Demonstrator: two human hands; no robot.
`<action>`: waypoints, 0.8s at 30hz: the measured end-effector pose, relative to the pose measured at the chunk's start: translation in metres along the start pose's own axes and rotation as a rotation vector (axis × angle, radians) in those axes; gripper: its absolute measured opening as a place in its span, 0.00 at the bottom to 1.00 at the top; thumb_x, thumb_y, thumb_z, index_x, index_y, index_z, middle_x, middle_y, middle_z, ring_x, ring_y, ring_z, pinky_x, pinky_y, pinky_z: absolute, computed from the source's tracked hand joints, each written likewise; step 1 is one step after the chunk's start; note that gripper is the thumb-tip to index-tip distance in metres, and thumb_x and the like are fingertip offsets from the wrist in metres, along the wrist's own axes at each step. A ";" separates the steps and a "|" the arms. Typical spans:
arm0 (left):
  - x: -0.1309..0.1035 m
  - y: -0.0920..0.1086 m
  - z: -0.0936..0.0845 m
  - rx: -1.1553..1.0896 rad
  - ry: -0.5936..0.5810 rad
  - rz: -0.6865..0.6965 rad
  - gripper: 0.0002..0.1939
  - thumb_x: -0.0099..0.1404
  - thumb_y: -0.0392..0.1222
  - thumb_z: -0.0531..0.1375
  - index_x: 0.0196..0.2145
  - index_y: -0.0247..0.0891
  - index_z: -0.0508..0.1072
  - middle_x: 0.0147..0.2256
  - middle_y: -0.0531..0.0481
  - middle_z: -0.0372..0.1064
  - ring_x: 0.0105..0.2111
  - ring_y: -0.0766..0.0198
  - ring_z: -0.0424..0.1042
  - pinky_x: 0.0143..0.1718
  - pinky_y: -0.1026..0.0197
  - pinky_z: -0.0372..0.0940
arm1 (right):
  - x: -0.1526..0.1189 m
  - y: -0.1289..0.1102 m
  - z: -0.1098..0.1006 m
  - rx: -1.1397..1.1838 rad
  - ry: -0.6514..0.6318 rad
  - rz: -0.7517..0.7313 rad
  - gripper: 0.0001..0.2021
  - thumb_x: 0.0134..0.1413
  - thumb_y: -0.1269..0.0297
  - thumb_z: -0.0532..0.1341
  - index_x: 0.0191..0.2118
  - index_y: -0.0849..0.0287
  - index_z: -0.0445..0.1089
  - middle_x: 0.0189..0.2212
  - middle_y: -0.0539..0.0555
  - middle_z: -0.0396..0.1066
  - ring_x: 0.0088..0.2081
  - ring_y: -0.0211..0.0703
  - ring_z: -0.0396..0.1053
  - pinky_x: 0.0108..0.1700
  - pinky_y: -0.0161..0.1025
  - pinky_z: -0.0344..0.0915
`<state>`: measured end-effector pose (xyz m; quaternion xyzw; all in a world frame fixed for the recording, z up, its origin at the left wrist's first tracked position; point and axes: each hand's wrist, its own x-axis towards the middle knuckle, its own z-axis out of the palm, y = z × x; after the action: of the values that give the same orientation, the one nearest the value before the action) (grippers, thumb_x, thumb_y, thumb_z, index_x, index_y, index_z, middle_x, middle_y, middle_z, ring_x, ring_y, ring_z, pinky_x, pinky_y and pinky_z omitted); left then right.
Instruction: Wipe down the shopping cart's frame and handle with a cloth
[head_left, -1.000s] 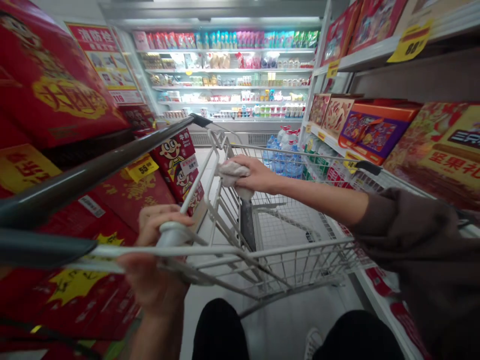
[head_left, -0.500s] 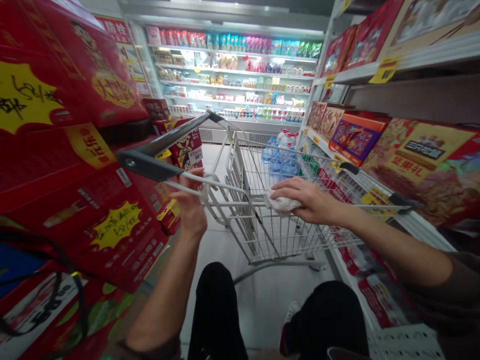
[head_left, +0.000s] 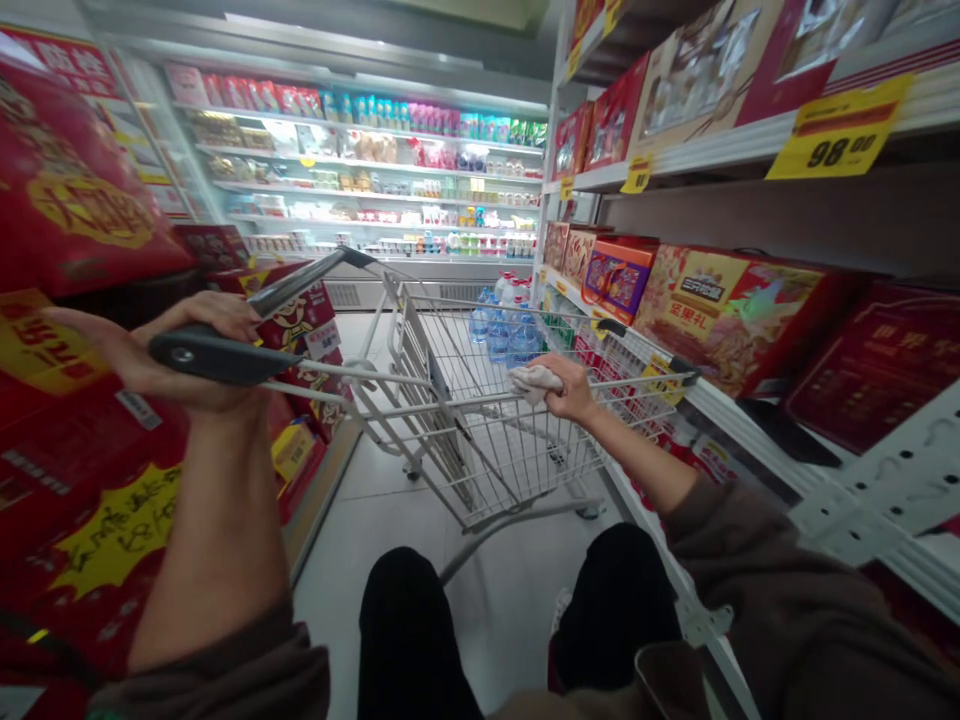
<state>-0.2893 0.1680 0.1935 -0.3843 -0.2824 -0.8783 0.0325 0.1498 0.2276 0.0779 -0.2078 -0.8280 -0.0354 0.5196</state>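
A metal shopping cart point(head_left: 487, 470) with a wire basket stands before me, side-on, its handle end to my left. My left hand point(head_left: 191, 350) is wrapped round the near end of the dark grey cart handle point(head_left: 225, 355), fingers over the top and thumb sticking out to the left. My right hand point(head_left: 571, 388) is closed on a crumpled white cloth point(head_left: 536, 380). The cloth presses on the near top rail of the basket, around the rail's middle. The underside of the cloth is hidden.
Red gift boxes point(head_left: 45, 420) are stacked close on the left. Shelves with boxed goods point(head_left: 690, 310) run along the right, touching near the cart's front. Bottled water packs point(head_left: 510, 325) stand beyond the cart. A lit refrigerated display point(head_left: 367, 180) is at the back.
My left hand has gone from the rail beside the handle onto the handle's corner. My right hand still holds the cloth on the rail. The view has turned to the right.
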 end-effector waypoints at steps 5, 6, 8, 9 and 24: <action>0.000 0.005 -0.007 -0.070 -0.207 0.100 0.53 0.62 0.70 0.10 0.07 0.42 0.58 0.10 0.47 0.54 0.14 0.67 0.59 0.25 0.57 0.56 | -0.001 0.010 0.001 0.022 0.024 -0.033 0.22 0.39 0.73 0.56 0.43 0.54 0.76 0.39 0.54 0.81 0.41 0.49 0.79 0.46 0.49 0.77; -0.003 0.009 -0.007 -0.055 -0.202 0.083 0.54 0.61 0.69 0.09 0.07 0.43 0.58 0.10 0.47 0.54 0.15 0.67 0.58 0.25 0.57 0.55 | 0.000 0.013 0.002 0.032 0.032 -0.027 0.22 0.39 0.72 0.56 0.43 0.53 0.76 0.39 0.54 0.81 0.42 0.49 0.79 0.47 0.49 0.77; -0.010 0.019 -0.004 -0.035 -0.179 0.063 0.53 0.61 0.69 0.08 0.07 0.43 0.58 0.10 0.47 0.52 0.15 0.67 0.56 0.25 0.56 0.52 | 0.001 0.018 0.004 0.056 0.040 0.009 0.21 0.40 0.71 0.56 0.42 0.52 0.77 0.39 0.53 0.81 0.43 0.49 0.79 0.48 0.50 0.77; -0.014 0.023 -0.002 -0.044 -0.166 0.078 0.52 0.61 0.70 0.09 0.07 0.44 0.57 0.10 0.47 0.52 0.15 0.66 0.56 0.25 0.55 0.51 | 0.002 0.021 0.005 0.066 0.037 0.040 0.20 0.40 0.71 0.56 0.41 0.51 0.77 0.39 0.53 0.81 0.43 0.49 0.79 0.49 0.50 0.76; -0.095 0.073 0.039 0.138 -0.279 0.186 0.40 0.74 0.65 0.32 0.17 0.43 0.64 0.18 0.49 0.56 0.25 0.62 0.60 0.36 0.48 0.60 | 0.012 0.081 0.019 0.001 0.250 0.399 0.17 0.38 0.68 0.57 0.38 0.54 0.75 0.40 0.57 0.80 0.45 0.53 0.76 0.54 0.51 0.72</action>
<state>-0.1766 0.1123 0.1833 -0.5239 -0.3073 -0.7881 0.1003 0.1601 0.3101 0.0672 -0.3612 -0.6997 0.0428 0.6150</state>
